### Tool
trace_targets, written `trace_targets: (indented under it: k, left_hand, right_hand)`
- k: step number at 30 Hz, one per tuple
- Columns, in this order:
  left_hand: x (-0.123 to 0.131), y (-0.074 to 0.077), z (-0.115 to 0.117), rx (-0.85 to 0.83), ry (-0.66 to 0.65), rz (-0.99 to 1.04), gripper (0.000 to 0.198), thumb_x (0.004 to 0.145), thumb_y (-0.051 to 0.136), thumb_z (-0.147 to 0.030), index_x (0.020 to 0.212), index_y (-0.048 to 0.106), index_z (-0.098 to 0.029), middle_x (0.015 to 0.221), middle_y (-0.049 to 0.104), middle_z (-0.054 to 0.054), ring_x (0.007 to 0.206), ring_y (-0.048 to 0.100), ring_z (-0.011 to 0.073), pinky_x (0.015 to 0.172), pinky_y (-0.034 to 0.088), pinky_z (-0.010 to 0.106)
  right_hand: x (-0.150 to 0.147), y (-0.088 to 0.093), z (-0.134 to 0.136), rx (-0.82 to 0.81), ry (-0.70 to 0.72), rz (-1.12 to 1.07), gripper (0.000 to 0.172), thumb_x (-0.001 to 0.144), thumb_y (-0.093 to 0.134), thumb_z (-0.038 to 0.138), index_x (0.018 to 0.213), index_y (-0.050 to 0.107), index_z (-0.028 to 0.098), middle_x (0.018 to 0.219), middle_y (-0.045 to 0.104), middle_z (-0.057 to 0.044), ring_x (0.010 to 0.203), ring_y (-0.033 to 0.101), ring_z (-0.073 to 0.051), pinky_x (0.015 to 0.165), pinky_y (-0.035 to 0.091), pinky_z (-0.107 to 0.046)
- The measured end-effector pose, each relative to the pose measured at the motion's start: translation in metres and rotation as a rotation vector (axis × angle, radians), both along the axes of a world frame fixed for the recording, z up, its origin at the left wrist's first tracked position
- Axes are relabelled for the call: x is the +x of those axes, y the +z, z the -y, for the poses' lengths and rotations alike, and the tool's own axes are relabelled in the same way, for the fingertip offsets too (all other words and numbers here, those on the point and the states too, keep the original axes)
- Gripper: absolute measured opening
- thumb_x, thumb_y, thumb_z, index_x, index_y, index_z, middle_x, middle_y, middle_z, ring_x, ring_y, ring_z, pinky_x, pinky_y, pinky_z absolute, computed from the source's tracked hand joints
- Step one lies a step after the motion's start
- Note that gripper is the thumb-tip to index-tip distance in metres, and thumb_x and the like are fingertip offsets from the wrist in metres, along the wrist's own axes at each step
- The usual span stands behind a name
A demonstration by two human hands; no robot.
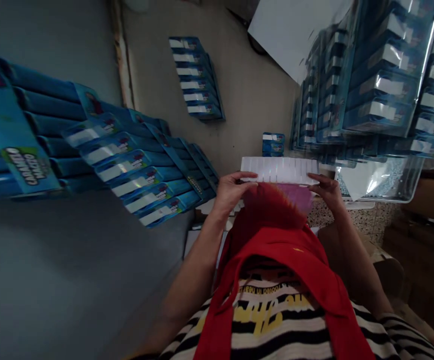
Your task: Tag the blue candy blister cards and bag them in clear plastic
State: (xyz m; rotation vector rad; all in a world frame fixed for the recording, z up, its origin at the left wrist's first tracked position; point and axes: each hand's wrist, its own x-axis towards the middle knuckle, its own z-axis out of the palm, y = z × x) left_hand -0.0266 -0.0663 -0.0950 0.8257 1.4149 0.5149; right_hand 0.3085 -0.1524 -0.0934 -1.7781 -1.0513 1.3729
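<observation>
1. My left hand is half closed, thumb and fingers pinching the left end of a flat white segmented strip.
2. My right hand is half closed on the strip's right end.
3. The strip sits level between both hands, above my red fabric strap and near a small blue box.
4. Stacked blue card packs lie on the grey table at left.
5. Speckled stone floor shows below my right hand.

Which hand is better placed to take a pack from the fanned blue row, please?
Left, probably: the left hand grips the white strip on the side of the fanned blue packs; the right hand holds the far end.
</observation>
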Motion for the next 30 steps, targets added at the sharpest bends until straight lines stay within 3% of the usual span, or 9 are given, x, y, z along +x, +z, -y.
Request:
trace_targets:
  k: [3,8,10,12,15,17,20,24,30]
  left_hand:
    - [0.004,-0.001,0.004,0.050,-0.054,-0.004,0.046,0.062,0.090,-0.035,0.105,0.086,-0.018,0.079,0.078,0.004,0.069,0.067,0.0171,0.066,0.053,0.027]
    - [0.011,-0.009,0.013,0.252,-0.104,-0.158,0.030,0.071,0.091,-0.032,0.099,0.087,-0.022,0.091,0.075,0.005,0.084,0.068,0.0217,0.083,0.057,0.035]
    - [0.014,-0.010,0.016,0.397,-0.124,-0.304,0.017,0.074,0.092,-0.032,0.088,0.087,-0.024,0.100,0.072,0.008,0.098,0.067,0.0259,0.092,0.056,0.040]
    - [0.015,-0.010,0.017,0.536,-0.184,-0.431,0.010,0.074,0.093,-0.031,0.079,0.086,-0.026,0.115,0.070,0.011,0.118,0.063,0.0314,0.107,0.050,0.046]
    - [0.016,-0.005,0.013,0.602,-0.348,-0.434,0.006,0.081,0.089,-0.031,0.079,0.084,-0.028,0.118,0.074,0.008,0.124,0.063,0.0316,0.121,0.038,0.052]
    - [0.017,-0.001,0.010,0.568,-0.475,-0.407,0.005,0.087,0.084,-0.031,0.083,0.082,-0.028,0.101,0.078,0.006,0.106,0.069,0.0290,0.124,0.031,0.058]
    - [0.020,0.005,0.005,0.599,-0.602,-0.480,0.004,0.090,0.080,-0.032,0.090,0.081,-0.028,0.090,0.078,0.007,0.096,0.069,0.0309,0.124,0.025,0.063]
    - [0.031,0.008,0.000,0.703,-0.755,-0.474,0.009,0.094,0.072,-0.029,0.093,0.080,-0.026,0.090,0.077,0.009,0.093,0.069,0.0307,0.115,0.039,0.053]
    - [0.029,-0.002,-0.015,0.554,-0.647,-0.335,0.020,0.094,0.064,-0.032,0.088,0.081,-0.021,0.085,0.078,0.008,0.081,0.069,0.0242,0.081,0.047,0.033]
  right_hand:
    - [-0.002,-0.001,0.000,0.011,0.068,0.120,0.061,0.077,0.090,0.047,0.133,0.077,0.027,0.099,0.074,-0.003,0.085,0.065,-0.019,0.085,0.054,-0.035]
    - [-0.009,0.004,-0.002,0.057,0.113,0.297,0.034,0.092,0.074,0.051,0.107,0.084,0.022,0.090,0.069,-0.004,0.081,0.064,-0.019,0.080,0.052,-0.036]
    - [-0.011,0.014,-0.004,0.084,0.197,0.462,0.031,0.097,0.067,0.048,0.097,0.083,0.022,0.092,0.069,-0.007,0.088,0.065,-0.023,0.085,0.051,-0.039]
    - [-0.014,0.027,-0.008,0.117,0.305,0.697,0.029,0.099,0.065,0.045,0.091,0.082,0.022,0.112,0.070,-0.013,0.108,0.063,-0.030,0.095,0.048,-0.046]
    - [-0.030,0.042,-0.015,0.164,0.538,0.823,0.025,0.100,0.064,0.036,0.117,0.078,0.023,0.145,0.064,-0.014,0.133,0.055,-0.035,0.112,0.037,-0.051]
    - [-0.047,0.043,-0.023,0.150,0.705,0.749,0.033,0.105,0.057,0.030,0.135,0.070,0.025,0.135,0.072,-0.011,0.125,0.061,-0.030,0.115,0.033,-0.047]
    - [-0.077,0.033,-0.038,0.059,0.848,0.705,0.030,0.109,0.048,0.022,0.127,0.073,0.025,0.113,0.080,-0.007,0.109,0.067,-0.025,0.109,0.033,-0.042]
    - [-0.100,0.023,-0.057,0.003,0.871,0.708,0.022,0.108,0.053,0.024,0.116,0.074,0.020,0.113,0.080,-0.008,0.110,0.069,-0.026,0.100,0.034,-0.040]
    - [-0.061,0.039,-0.053,-0.055,0.777,0.745,0.022,0.106,0.062,0.031,0.110,0.081,0.021,0.109,0.082,-0.011,0.101,0.072,-0.028,0.086,0.040,-0.036]
